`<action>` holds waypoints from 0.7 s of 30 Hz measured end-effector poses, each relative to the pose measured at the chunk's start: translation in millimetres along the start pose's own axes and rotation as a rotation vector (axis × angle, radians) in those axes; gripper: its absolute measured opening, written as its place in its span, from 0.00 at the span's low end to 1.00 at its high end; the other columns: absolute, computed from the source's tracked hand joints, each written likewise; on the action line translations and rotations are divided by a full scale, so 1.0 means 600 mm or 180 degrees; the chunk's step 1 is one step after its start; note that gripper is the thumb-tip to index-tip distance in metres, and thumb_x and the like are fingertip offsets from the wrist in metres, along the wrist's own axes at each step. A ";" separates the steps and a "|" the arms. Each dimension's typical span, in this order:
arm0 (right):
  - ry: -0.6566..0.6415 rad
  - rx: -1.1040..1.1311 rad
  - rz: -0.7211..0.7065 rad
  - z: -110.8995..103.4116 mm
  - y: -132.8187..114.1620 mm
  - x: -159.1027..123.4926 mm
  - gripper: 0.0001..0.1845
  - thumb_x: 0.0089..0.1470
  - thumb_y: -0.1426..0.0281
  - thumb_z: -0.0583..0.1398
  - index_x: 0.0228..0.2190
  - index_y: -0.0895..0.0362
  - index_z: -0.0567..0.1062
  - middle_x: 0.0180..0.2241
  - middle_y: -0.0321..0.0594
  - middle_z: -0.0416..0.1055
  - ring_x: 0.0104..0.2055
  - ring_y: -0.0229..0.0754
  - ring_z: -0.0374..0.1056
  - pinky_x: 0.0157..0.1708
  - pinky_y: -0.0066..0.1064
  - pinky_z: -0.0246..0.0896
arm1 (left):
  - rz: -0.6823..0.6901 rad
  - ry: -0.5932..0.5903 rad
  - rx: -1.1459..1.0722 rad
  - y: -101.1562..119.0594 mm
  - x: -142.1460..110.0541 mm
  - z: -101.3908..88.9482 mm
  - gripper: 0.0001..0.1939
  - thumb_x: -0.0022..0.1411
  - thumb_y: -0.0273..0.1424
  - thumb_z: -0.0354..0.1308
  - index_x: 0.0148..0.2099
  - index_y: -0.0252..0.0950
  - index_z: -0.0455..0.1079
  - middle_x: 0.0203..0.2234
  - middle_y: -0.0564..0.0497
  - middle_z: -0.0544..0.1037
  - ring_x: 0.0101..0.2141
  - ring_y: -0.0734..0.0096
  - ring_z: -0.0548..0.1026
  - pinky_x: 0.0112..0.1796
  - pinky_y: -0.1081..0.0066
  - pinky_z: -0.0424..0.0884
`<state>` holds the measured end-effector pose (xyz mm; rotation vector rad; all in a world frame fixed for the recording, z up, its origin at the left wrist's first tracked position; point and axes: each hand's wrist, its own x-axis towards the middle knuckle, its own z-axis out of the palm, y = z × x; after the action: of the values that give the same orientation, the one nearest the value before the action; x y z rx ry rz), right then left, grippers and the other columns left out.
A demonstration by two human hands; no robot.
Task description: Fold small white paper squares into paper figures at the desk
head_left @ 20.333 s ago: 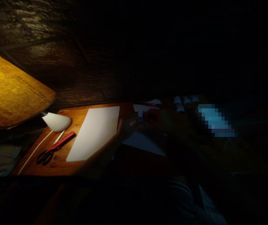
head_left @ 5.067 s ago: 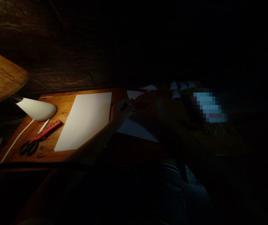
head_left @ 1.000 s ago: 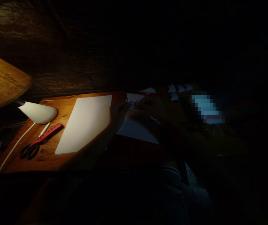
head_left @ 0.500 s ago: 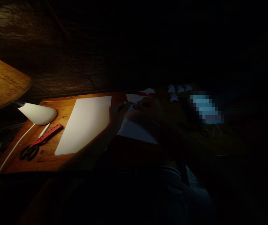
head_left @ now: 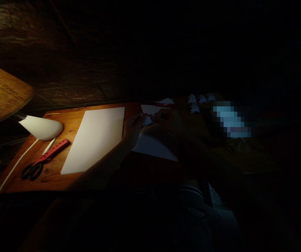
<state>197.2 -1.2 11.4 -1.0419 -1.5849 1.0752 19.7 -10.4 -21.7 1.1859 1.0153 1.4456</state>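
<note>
Between my two hands is a small folded piece of white paper (head_left: 148, 120). My left hand (head_left: 133, 127) pinches its left side, and my right hand (head_left: 167, 120) grips its right side. Deep shadow hides most of the fingers and the finer folds. Beneath the hands lies a white sheet of paper (head_left: 157, 148), partly covered by them. Left of my left hand rests a larger stack of white paper (head_left: 95, 138), lit by the lamp. Another pale piece of paper (head_left: 146, 108) lies just behind the hands.
A lamp with a white base (head_left: 43, 127) and a wooden shade (head_left: 3, 91) stands at the left. Scissors with black handles (head_left: 32, 170) and a red cover (head_left: 52, 152) lie before it beside a white pen (head_left: 48, 146). Several folded paper pieces (head_left: 194, 107) and a blurred-out bright screen (head_left: 230, 120) are at right.
The folded paper between my fingers has turned slightly and shows more of its white face. Both hands stay in nearly the same place. The view has shifted a little.
</note>
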 end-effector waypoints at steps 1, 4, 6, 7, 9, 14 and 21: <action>-0.0031 0.0044 0.0023 -0.002 0.000 0.000 0.24 0.50 0.51 0.69 0.19 0.57 0.73 0.21 0.34 0.67 0.26 0.35 0.59 0.28 0.30 0.52 | -0.0015 0.0003 -0.0066 -0.002 0.002 -0.001 0.21 0.60 0.50 0.69 0.29 0.39 0.71 0.23 0.54 0.74 0.29 0.72 0.77 0.32 0.70 0.78; -0.0069 0.0116 0.0077 -0.008 -0.001 0.001 0.25 0.51 0.50 0.68 0.19 0.57 0.73 0.22 0.34 0.67 0.26 0.35 0.60 0.29 0.31 0.53 | -0.0068 -0.0016 -0.0293 -0.002 0.005 -0.002 0.23 0.61 0.52 0.68 0.30 0.38 0.71 0.25 0.52 0.76 0.31 0.69 0.79 0.33 0.67 0.81; -0.0102 0.0151 0.0081 -0.011 -0.001 0.002 0.25 0.51 0.50 0.68 0.20 0.57 0.73 0.23 0.35 0.67 0.27 0.35 0.60 0.29 0.31 0.53 | -0.0107 0.0018 -0.0343 0.002 0.005 -0.002 0.23 0.59 0.52 0.69 0.30 0.37 0.72 0.26 0.51 0.78 0.32 0.68 0.80 0.34 0.67 0.82; -0.0123 0.0152 0.0075 -0.012 -0.001 0.003 0.24 0.51 0.51 0.68 0.20 0.57 0.73 0.23 0.35 0.68 0.27 0.35 0.60 0.29 0.31 0.54 | -0.0108 0.0037 -0.0323 0.004 0.005 -0.002 0.23 0.58 0.52 0.70 0.30 0.37 0.73 0.26 0.51 0.78 0.31 0.69 0.80 0.33 0.67 0.82; -0.0128 0.0076 0.0062 -0.013 0.001 0.004 0.23 0.51 0.52 0.68 0.21 0.57 0.74 0.23 0.35 0.68 0.27 0.36 0.61 0.29 0.31 0.53 | -0.0075 -0.0041 -0.0170 0.008 0.003 -0.002 0.22 0.57 0.50 0.71 0.29 0.37 0.73 0.25 0.52 0.78 0.29 0.71 0.79 0.32 0.69 0.81; -0.0164 -0.0052 0.0021 -0.012 0.007 0.007 0.22 0.52 0.52 0.68 0.22 0.58 0.75 0.23 0.35 0.68 0.27 0.35 0.61 0.29 0.30 0.54 | 0.0023 -0.0339 0.0268 0.011 -0.001 -0.005 0.16 0.54 0.42 0.74 0.30 0.35 0.77 0.25 0.51 0.79 0.28 0.74 0.77 0.31 0.73 0.78; -0.0206 -0.0086 -0.0173 -0.016 0.007 0.007 0.26 0.55 0.47 0.65 0.23 0.57 0.75 0.24 0.37 0.69 0.28 0.36 0.60 0.29 0.30 0.53 | -0.0101 -0.0545 -0.0289 0.011 -0.001 -0.003 0.12 0.57 0.40 0.69 0.35 0.36 0.77 0.31 0.48 0.81 0.32 0.69 0.80 0.36 0.68 0.81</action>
<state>206.2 5.6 10.0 -0.9852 -1.6743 1.0627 17.0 -12.3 -15.6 1.2001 0.8390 1.3272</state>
